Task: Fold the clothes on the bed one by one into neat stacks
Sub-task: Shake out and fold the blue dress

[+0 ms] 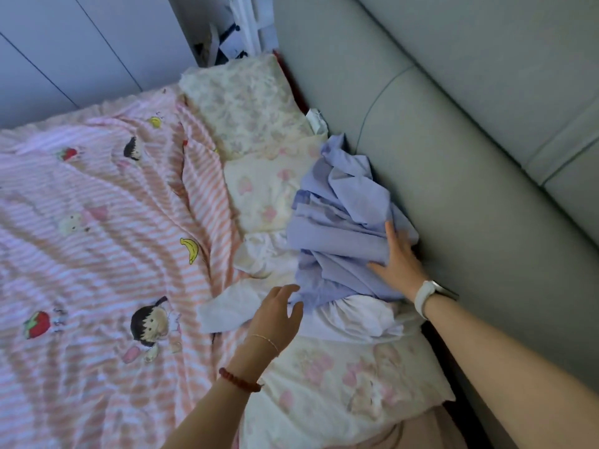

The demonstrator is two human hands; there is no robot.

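Both forearms bare, no sleeves in view. Left wrist: thin, pale metal chain bracelet (266,339) nearest the left hand (275,314); farther up the forearm, a bracelet of round reddish-brown beads (238,381). Right wrist, just behind the right hand (400,260): white smooth-strapped wristwatch (427,298), its dark-edged case on the outer side.

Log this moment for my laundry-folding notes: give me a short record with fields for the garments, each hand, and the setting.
top garment: crumpled lavender garment, unfolded, beside the grey headboard
under it: white garment, also unfolded
right hand: fingers straight, flat on the lavender garment; white wristband
left hand: relaxed, at the lavender garment's lower edge, gripping nothing; two bracelets
surface: floral pillows, next to a pink striped cartoon blanket
folded stacks: none visible
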